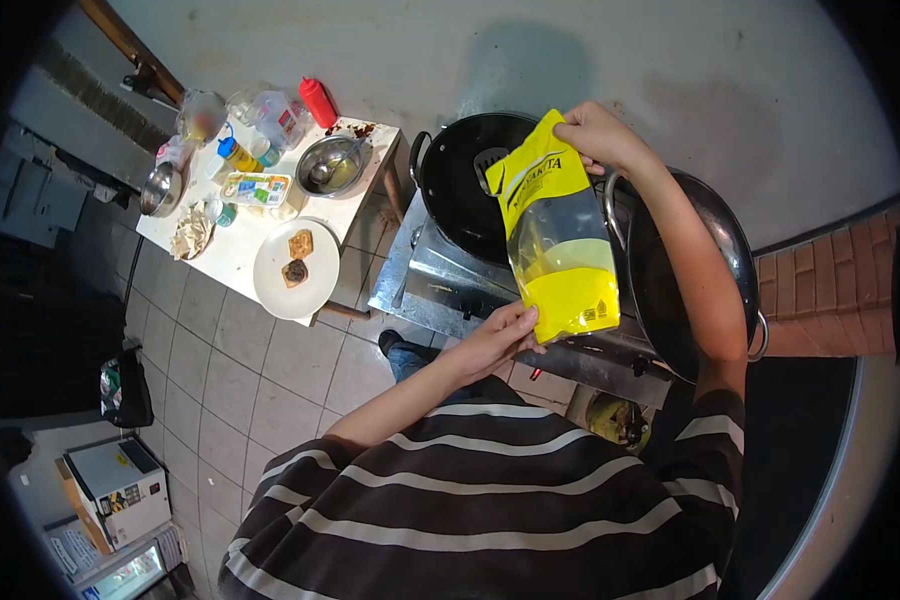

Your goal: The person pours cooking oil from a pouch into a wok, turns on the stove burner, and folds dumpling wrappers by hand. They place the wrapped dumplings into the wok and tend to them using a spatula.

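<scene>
You are holding a yellow and clear plastic pouch [558, 225] with both hands, and it is hanging above the silver metal stove [445, 265]. Your left hand [500, 338] is gripping the bottom left corner between thumb and fingers, so the pouch is extending upward from it. Your right hand [598, 138] is pinching the top right corner, the fingers closing on the plastic. In your view, the pouch is covering part of the round black pan [455, 190] on the left, and the larger black pan [660, 265] is standing on its right. The pouch is leaning a little leftward, showing dark letters on its yellow top, a transparent middle with pale yellowish content lying low, and a yellow bottom.
</scene>
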Action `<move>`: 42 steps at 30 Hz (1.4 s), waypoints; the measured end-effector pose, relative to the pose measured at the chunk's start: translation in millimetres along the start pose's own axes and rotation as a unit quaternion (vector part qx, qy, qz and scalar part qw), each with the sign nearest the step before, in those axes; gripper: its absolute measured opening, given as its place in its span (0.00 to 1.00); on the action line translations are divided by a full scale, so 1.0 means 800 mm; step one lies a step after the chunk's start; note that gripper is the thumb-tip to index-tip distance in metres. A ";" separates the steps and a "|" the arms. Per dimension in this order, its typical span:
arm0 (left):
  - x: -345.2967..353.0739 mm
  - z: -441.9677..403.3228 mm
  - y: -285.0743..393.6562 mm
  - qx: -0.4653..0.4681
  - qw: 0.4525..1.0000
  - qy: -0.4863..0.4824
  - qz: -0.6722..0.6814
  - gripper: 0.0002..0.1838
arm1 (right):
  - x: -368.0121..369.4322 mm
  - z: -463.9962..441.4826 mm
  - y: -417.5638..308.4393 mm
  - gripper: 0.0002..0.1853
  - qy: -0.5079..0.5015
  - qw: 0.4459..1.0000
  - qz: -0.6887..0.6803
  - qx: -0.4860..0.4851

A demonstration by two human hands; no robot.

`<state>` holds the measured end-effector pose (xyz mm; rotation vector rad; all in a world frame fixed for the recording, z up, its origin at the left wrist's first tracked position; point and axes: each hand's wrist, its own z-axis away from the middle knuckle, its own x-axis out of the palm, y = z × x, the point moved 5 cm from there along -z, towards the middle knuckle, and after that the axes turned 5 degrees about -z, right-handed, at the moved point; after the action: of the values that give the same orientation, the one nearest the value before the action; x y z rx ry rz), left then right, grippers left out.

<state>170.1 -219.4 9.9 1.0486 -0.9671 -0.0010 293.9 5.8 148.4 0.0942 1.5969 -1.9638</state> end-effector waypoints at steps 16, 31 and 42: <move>0.014 -0.001 0.011 -0.046 0.991 -0.039 0.120 0.23 | 0.044 -0.075 0.017 0.12 -0.042 0.969 0.237 0.062; 0.030 -0.013 0.047 -0.040 0.990 -0.045 0.130 0.23 | 0.043 -0.093 0.019 0.13 -0.028 0.953 0.297 0.051; 0.026 -0.027 0.053 -0.026 0.993 -0.061 0.102 0.22 | 0.030 -0.087 -0.013 0.14 -0.029 0.949 0.312 0.032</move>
<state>178.6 -189.8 51.5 0.9065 -1.1762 0.0795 247.8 60.8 128.1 0.4986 1.2585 -1.4995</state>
